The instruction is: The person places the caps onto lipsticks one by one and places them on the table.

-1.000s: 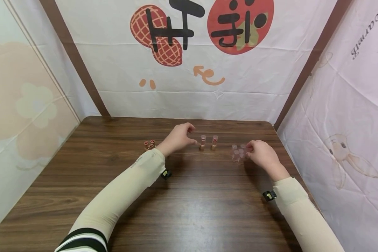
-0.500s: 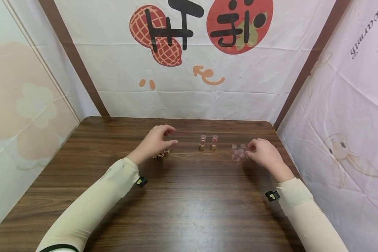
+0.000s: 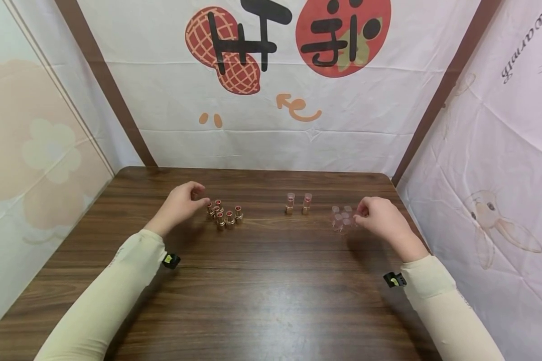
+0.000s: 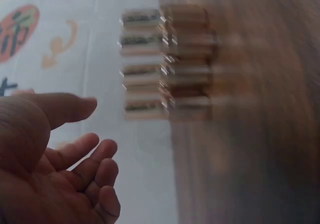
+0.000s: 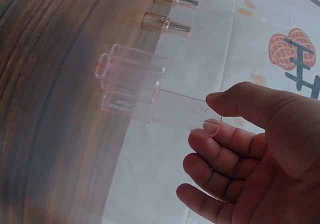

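My left hand [image 3: 179, 205] hovers just left of several uncapped gold lipsticks [image 3: 230, 219] standing in a cluster. Its fingers are loosely bent, with a gap between thumb and fingertips and nothing held, as the left wrist view confirms; the lipsticks [image 4: 187, 74] look blurred there. On the right side, my right hand [image 3: 379, 219] pinches one clear lipstick cap [image 5: 182, 108] between thumb and index finger. Several other clear caps [image 5: 131, 74] stand grouped beside it, also visible as a pale cluster of caps [image 3: 339, 218] in the head view.
Between the hands stand two lipsticks with clear caps on, one on the left [image 3: 290, 204] and one on the right [image 3: 307, 204]. All stand on a dark wooden table [image 3: 262, 281]. A printed white cloth [image 3: 253, 145] hangs behind its far edge.
My left hand has moved left, away from the two capped lipsticks and across to the far side of the uncapped ones, which now show fully. My right hand stays almost in place.
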Tool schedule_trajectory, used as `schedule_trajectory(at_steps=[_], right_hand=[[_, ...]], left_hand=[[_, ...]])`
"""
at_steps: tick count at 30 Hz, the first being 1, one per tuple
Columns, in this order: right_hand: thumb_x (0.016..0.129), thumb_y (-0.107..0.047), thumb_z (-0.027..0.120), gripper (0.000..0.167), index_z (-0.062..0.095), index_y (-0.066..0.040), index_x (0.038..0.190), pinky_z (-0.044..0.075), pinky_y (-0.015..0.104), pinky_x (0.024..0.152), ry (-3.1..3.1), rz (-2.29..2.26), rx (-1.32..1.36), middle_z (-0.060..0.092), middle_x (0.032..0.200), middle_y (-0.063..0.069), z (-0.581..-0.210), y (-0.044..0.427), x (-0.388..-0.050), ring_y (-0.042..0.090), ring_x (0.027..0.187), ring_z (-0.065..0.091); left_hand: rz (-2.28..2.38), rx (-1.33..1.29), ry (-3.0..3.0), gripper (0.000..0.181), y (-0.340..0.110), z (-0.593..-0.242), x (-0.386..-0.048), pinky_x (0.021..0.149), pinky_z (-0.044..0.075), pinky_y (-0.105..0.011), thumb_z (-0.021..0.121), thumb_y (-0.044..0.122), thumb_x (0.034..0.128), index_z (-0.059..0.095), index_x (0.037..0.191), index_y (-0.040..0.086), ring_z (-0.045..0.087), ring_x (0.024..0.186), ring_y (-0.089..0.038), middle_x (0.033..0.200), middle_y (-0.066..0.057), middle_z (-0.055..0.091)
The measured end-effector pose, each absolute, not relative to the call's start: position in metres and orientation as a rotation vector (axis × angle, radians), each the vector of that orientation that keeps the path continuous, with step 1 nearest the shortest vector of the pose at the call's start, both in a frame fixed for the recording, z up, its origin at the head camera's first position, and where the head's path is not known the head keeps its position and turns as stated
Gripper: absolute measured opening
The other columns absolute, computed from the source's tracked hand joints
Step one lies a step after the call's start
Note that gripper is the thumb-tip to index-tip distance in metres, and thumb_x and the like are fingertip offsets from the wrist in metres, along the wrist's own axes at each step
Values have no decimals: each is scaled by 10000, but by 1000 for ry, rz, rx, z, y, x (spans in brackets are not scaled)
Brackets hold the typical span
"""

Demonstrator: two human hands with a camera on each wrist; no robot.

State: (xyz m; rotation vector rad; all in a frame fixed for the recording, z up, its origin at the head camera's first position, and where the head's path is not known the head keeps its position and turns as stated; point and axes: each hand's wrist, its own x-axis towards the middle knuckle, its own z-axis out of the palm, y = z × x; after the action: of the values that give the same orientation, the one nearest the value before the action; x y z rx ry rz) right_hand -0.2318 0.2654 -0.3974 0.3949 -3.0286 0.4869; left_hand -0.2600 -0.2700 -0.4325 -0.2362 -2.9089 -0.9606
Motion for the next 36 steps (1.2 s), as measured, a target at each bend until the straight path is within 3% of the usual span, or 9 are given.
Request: schedule_trajectory(at_steps=[7,17,31,36], right_hand=[[893,-217,726,177,703,-70,988,509,415,698,-2986,468,431,686,868,52,-390,261,-229,201,759,616],[896,-216,725,168,701,-76,985,534,429,759,-2967,503,483,699,911,51,-385,245,-226,205,822,644],[915,-254,739,164,711,-107,983,512,390,721,-2950,503,556,668,884,14,-380,219,-226,179,796,609],[929,-272,737,180,717,-107,999,521,399,751,-2935,487,601,677,899,13,-377,213,-228,183,828,624]], left_hand=[[-1034,-235,-3027,519,-285,-453,-262,984,459,-542,743,254,943,552,1351,-4,559,1172,-368,1308,-199,608],[-1020,-317,-3081,484,-282,-472,-268,899,493,-470,829,263,869,633,1234,13,609,1039,-296,1155,-154,670],[-947,-310,-3069,349,-275,-479,-271,745,511,-379,813,281,890,690,1131,62,610,862,-228,1018,-87,703],[-938,-271,-3037,342,-279,-475,-267,740,509,-380,796,326,905,693,1116,77,618,870,-234,1023,-89,706]])
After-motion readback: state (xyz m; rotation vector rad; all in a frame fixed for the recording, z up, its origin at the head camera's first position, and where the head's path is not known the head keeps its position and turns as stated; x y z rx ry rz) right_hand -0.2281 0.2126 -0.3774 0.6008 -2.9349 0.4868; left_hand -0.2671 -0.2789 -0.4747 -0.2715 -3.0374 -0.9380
